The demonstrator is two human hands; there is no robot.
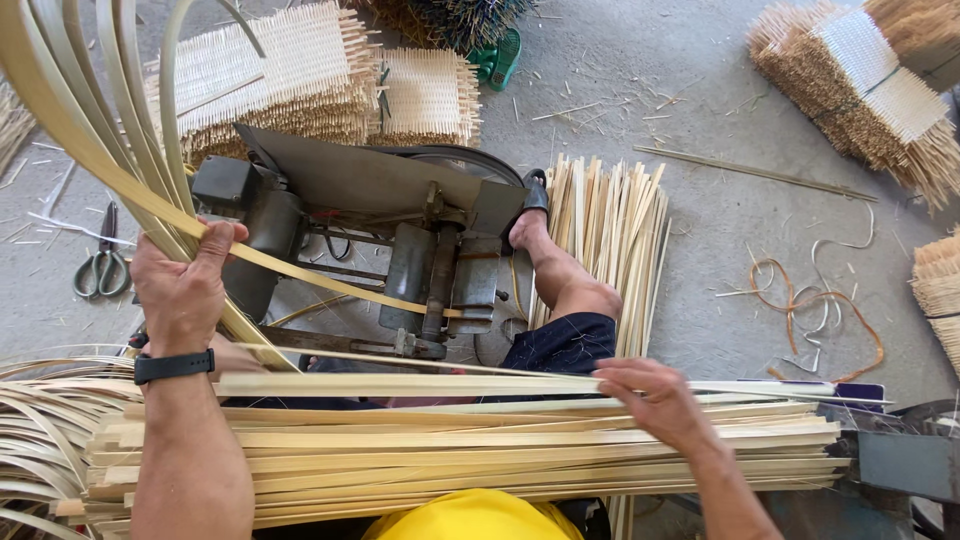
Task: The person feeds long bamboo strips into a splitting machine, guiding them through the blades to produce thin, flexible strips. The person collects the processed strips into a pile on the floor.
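Currently, feeding step in hand, by my reading. Left hand (185, 290) is closed around a bundle of long bamboo strips (95, 150) that arch up and away to the upper left. One strip from that bundle (330, 285) runs down and right from the fist into the metal splitting machine (400, 240) on the floor, its far end lying at the machine's central roller block.

Right hand (655, 400) rests palm-down on the flat stack of cut bamboo slats (480, 440) lying across the lap, fingers curled loosely over the top slat; it grips nothing firmly as far as I can tell.

A bare foot (527, 228) braces against the machine's right side. More slats (605, 240) lie on the floor just beyond the leg. Scissors (102, 262) sit on the concrete, left of the machine; woven bamboo mats (300, 75) are stacked behind it.

Judgement: next move calls for keeping the strip aligned with the machine's intake while the left hand controls the springy bundle, so neighbouring strips do not snag.
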